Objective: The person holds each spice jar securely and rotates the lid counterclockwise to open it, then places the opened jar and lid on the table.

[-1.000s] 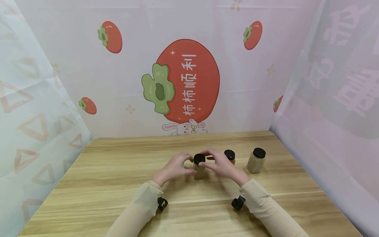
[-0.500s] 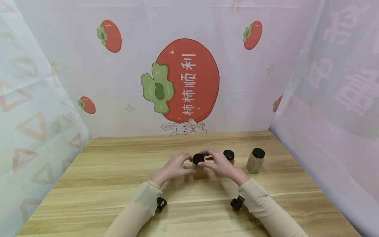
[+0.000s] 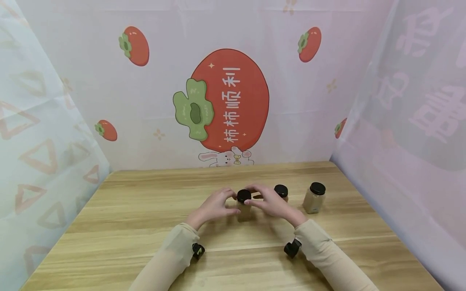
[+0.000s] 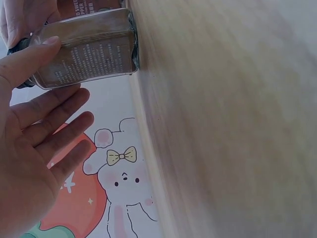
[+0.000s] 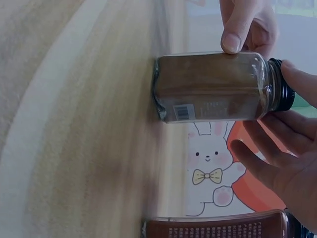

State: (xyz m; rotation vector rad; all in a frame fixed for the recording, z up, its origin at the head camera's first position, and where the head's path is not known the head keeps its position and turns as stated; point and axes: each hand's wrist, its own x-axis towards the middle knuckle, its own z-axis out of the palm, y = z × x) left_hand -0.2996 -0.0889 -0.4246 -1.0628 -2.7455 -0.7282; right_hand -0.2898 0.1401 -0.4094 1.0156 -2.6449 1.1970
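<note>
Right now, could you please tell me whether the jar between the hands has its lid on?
It's on: the black lid caps the jar in the right wrist view; its tightness I cannot tell.

Three jars, two hands, probably two wrist cameras, one table, one printed rabbit

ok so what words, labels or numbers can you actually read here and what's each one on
"柿柿顺利": red fruit print, back wall
"D SWEE", "PPER" (incomplete): middle jar
Too small: fine print and barcode on the leftmost jar; mark on the rightmost jar
Too faint: pale characters, right wall
</note>
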